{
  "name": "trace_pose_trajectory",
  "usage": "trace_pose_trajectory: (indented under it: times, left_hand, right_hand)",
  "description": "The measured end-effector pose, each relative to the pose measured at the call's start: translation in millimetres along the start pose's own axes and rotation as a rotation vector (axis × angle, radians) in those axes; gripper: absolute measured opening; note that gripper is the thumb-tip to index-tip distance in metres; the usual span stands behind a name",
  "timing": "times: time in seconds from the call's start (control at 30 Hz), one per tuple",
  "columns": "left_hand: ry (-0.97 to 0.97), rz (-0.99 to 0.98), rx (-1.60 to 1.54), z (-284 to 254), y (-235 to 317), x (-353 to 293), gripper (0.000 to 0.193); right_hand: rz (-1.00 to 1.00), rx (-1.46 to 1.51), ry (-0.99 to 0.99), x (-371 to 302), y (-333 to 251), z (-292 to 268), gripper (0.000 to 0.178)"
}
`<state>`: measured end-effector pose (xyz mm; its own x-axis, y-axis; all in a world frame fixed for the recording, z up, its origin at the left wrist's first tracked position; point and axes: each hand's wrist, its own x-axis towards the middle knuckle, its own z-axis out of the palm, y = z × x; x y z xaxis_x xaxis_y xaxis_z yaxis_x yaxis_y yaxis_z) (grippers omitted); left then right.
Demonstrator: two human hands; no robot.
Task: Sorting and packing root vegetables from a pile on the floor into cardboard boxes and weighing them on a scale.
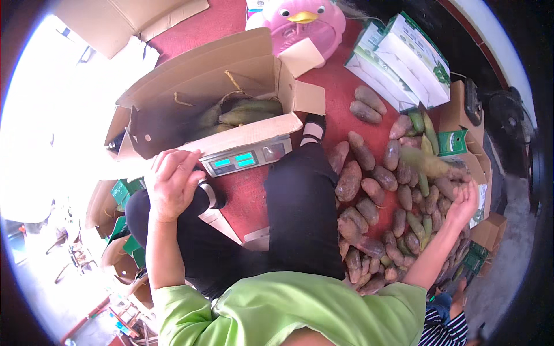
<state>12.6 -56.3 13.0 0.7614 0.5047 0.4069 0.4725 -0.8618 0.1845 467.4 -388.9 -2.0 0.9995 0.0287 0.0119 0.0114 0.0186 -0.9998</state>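
Note:
My left hand (173,179) is at the near left corner of an open cardboard box (242,135), its fingertips against the front flap and its thumb apart. Inside the box lie several long green fruits (251,111), along with some yellow cord handles. The box stands on a digital scale (248,158) with lit green displays. Off to the right, my right hand (463,202) is closed at the end of a yellow-green oblong fruit (430,164), smeared by motion. Beneath it spreads a heap of brownish-red oblong produce (384,179) mixed with slender green pieces.
A pink duck-faced plastic item (303,26) stands beyond the box on red carpet (234,199). White-and-green cartons (404,57) lean at the upper right. Cardboard boxes (118,248) stand at left, and a fan (511,124) at far right. Another person's striped sleeve (444,331) shows lower right.

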Motion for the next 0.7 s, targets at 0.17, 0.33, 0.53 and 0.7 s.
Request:
trace_pose_trajectory:
  times: [0.17, 0.33, 0.53, 0.7]
  left_hand:
    - [0.015, 0.035, -0.052, -4.9, -2.2, -1.2, 0.035]
    - [0.003, 0.048, -0.104, -10.0, -0.5, 5.2, 0.035]
    - [0.023, 0.034, -0.15, -6.7, -6.4, 4.9, 0.033]
    - [0.023, 0.018, -0.185, -8.6, -9.9, 2.3, 0.033]
  right_hand:
    - [-0.299, 0.088, -0.563, -27.7, -91.9, 83.5, 0.027]
    - [-0.258, 0.332, -1.301, -45.8, -176.3, 188.7, 0.033]
    - [-0.316, 0.46, -1.574, -116.4, -179.6, 305.0, 0.017]
    - [-0.969, -0.057, -1.118, -157.4, -121.9, 345.0, 0.014]
